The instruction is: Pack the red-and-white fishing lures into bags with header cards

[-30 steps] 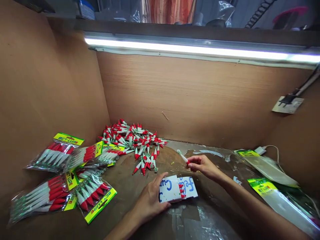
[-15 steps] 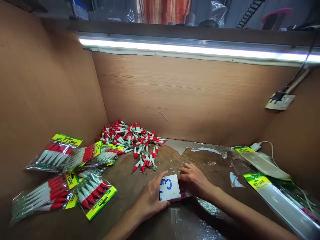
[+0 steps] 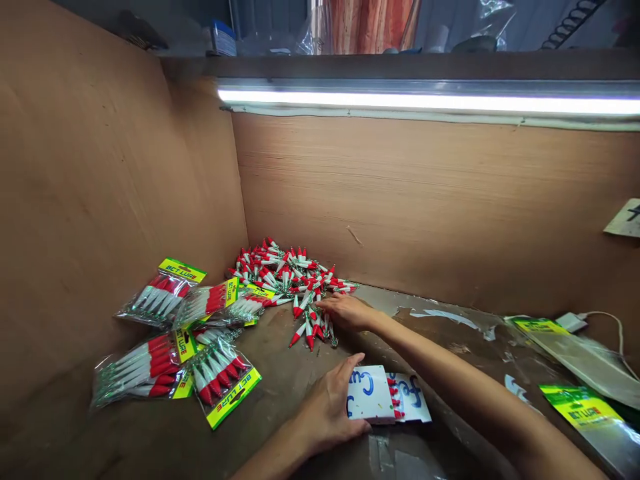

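My left hand [image 3: 333,403] grips a small white box [image 3: 371,395] with blue handwriting, resting on the table. From its right end poke several red lure tips [image 3: 395,397], lying on a white flap [image 3: 413,399] that also bears blue writing. My right hand [image 3: 347,311] reaches over the near right side of a heap of red-and-white fishing lures [image 3: 280,267], its fingers stretched out at the lures. Whether the fingertips touch one is hard to see. A few lures [image 3: 310,330] lie just in front of that hand.
Several filled lure packs [image 3: 233,400] with yellow-green headers lie on the left. At the right are flat clear bags [image 3: 575,407] with similar headers and a white cable [image 3: 610,317]. Wooden walls [image 3: 425,213] enclose the table, beneath a lit tube lamp [image 3: 400,100].
My right hand has left the box's right end and moved up and left to the lure heap. The flap and red tips now show. The camera view has turned left.
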Demonstrator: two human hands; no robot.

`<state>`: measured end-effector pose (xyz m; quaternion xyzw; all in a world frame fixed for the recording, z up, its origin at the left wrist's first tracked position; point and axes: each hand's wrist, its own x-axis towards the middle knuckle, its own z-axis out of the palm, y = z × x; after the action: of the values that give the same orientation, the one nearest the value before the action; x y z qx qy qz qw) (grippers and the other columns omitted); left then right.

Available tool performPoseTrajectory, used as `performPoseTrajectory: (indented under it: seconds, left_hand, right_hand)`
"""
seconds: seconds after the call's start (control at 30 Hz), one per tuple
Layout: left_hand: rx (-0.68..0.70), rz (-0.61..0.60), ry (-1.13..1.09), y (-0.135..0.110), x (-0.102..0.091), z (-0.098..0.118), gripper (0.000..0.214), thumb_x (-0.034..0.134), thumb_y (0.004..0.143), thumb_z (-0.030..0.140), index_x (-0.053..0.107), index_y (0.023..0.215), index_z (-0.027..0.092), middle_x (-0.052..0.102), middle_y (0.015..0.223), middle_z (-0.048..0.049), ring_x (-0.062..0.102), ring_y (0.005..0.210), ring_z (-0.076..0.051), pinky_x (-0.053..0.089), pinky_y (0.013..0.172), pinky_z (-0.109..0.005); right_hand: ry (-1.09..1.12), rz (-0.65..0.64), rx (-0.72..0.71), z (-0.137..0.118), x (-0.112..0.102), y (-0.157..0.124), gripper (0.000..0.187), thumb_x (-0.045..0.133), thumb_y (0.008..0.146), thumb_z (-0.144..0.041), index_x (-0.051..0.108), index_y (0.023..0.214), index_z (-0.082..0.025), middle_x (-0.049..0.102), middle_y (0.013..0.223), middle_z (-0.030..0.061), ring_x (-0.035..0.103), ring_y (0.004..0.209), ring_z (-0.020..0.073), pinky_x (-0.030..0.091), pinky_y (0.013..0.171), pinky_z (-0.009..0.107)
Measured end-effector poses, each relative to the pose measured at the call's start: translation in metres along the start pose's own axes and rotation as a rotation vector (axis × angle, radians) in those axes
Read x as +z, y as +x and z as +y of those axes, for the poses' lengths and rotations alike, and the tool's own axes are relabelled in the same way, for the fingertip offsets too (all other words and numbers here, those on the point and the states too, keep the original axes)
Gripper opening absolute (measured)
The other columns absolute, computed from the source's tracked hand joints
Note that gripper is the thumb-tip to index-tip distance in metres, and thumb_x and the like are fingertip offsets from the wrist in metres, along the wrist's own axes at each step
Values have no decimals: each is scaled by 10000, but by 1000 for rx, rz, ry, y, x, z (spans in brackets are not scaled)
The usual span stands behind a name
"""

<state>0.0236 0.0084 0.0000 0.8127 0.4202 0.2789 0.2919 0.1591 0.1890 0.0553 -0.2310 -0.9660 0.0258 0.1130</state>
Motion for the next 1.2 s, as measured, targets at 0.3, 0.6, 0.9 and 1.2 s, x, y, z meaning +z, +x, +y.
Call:
performPoseTrajectory:
  seconds: [0.3,0.6,0.9,1.2]
  left_hand:
    - [53,4,-9,0,4,-6,1084,835,608,266,253,1522,276,461,1498,-85,493,1316,-297,406,1110,-419]
    - [43,-12,0,-1,0,-1,1075,843,609,290,271,1519,313,464,1498,-66,507,1294,-308,417,1090,-427]
    - [75,-21,4,0,0,3,1044,837,617,272,297,1510,287,477,1482,-77,496,1311,-283,407,1105,-403]
    - [86,-13,25,-1,1,4,1056,854,596,260,309,1500,273,506,1449,-75,520,1281,-277,431,1081,-393]
  right_hand:
    - [88,31,78,26,15,-11,897,719,830,-255,219,1570,-180,701,1029,81,567,970,241,444,835,314]
    - [198,65,110,4,-1,-39,385,674,858,-214,679,1237,-275,734,954,49,613,901,209,431,845,299]
    - [527,36,512,-19,17,-71,372,630,863,-490,806,902,-165,730,695,4,553,555,125,342,490,207]
    - [329,193,596,-48,15,-76,194,627,881,-326,782,875,-209,741,756,23,610,687,159,346,617,252]
